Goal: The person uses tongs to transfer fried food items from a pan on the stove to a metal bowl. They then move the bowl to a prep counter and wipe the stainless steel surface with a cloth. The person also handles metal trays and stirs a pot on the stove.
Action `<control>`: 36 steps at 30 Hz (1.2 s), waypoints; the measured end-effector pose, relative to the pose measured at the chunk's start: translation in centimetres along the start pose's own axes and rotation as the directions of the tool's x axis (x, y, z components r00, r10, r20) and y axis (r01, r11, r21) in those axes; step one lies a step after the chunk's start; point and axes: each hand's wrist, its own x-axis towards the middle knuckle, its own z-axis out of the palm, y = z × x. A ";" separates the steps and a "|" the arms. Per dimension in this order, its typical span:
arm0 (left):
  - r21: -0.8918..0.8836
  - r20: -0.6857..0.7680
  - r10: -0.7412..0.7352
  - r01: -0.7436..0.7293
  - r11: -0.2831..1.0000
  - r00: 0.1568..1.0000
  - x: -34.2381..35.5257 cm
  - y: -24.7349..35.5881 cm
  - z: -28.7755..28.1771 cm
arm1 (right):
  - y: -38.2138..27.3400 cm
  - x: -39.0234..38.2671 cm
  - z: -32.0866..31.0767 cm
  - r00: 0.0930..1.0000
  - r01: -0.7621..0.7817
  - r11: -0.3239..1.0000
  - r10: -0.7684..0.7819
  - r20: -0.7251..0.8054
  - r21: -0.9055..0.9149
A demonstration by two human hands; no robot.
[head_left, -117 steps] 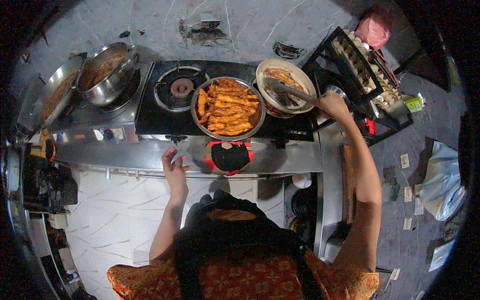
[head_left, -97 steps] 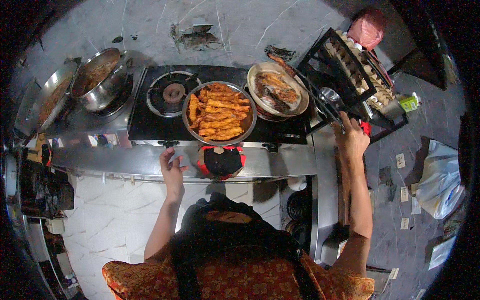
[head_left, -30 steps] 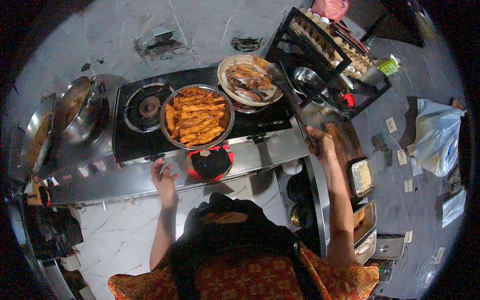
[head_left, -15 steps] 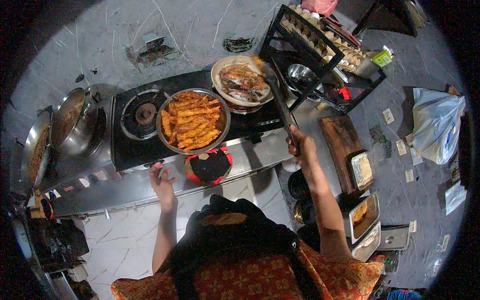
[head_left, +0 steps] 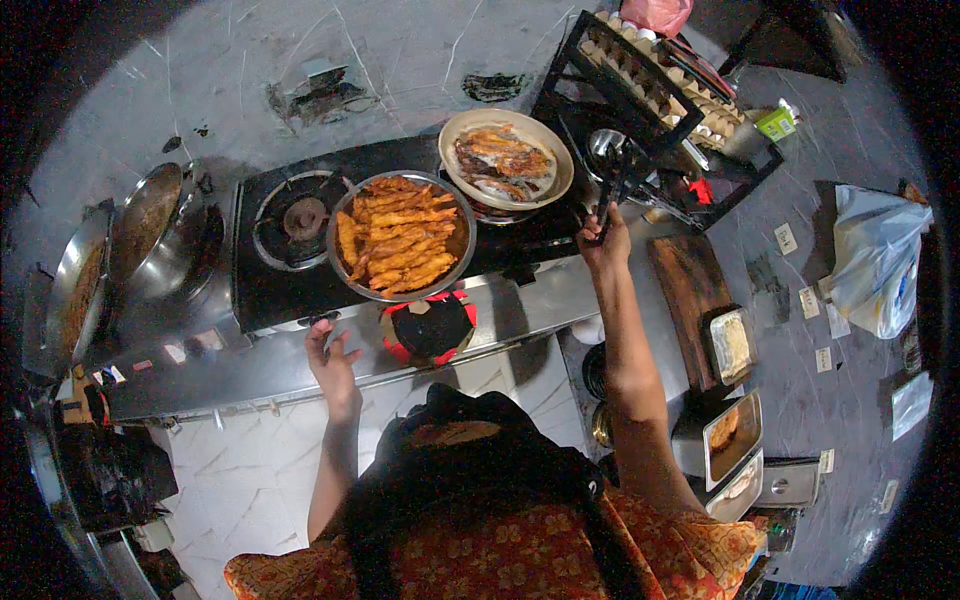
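From where I stood, the step in hand looked to be frying: the pan (head_left: 565, 168) sat at the right of the stove (head_left: 510, 242), with browned strips (head_left: 505, 155) lying in foaming oil, and just beside it, to the left, stood a steel bowl (head_left: 464, 235) heaped with orange fried pieces (head_left: 400, 235). The person's right hand (head_left: 607, 245) was clenched round a dark utensil (head_left: 615, 183), which pointed away from the pan, off to its right, towards a small bowl (head_left: 604, 146) by the black rack (head_left: 625, 90); whether its far end carried anything, I couldn't make out. The left hand (head_left: 332, 360) grasped nothing, its grip slack and its fingers loosely curled near the front edge of the worktop (head_left: 250, 375), in front of the bare burner (head_left: 303, 218). To my eye, any return to the strips called for bringing the utensil left over the pan's rim, working its end in among them without splashing the oil, and steering clear of the full bowl so close by.
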 end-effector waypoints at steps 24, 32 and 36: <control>-0.079 -0.059 0.060 -0.064 0.995 0.996 -1.1 -1.3 0.0 | -9.7 -5.6 12.2 0.868 0.269 -0.937 0.136 0.477 -0.222; -0.074 -0.157 0.055 -0.067 0.995 0.986 -2.1 -0.8 -2.4 | -10.4 -9.9 14.5 0.764 0.383 -0.789 -0.021 0.645 -0.480; -0.056 -0.086 0.068 -0.073 0.996 0.994 -1.6 -1.2 -0.9 | -12.2 -6.1 7.4 0.788 0.286 -0.879 -0.010 0.615 -0.381</control>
